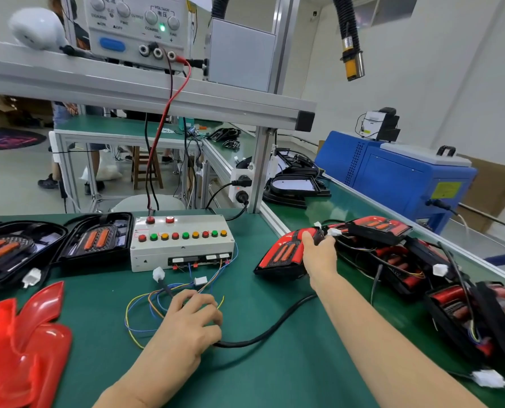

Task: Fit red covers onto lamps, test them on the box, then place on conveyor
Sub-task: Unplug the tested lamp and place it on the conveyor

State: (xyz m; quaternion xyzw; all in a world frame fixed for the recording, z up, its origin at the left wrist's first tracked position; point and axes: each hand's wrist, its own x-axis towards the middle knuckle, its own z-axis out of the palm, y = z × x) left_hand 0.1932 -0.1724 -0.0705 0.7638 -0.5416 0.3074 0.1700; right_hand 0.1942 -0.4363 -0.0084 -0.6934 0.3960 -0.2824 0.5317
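Two hands: right hand [319, 248] gripped a covered lamp [283, 254] at the mat's right edge beside the conveyor [363, 207]. Left hand [189, 322], fingers curled, pinched a cable [263, 331] below the box [180, 245]; bare mat [260, 378] lay between the arms.

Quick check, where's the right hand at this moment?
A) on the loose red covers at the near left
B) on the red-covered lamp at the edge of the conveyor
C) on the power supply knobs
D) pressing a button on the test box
B: the right hand rests on the red-covered lamp beside the conveyor, well away from the test box.
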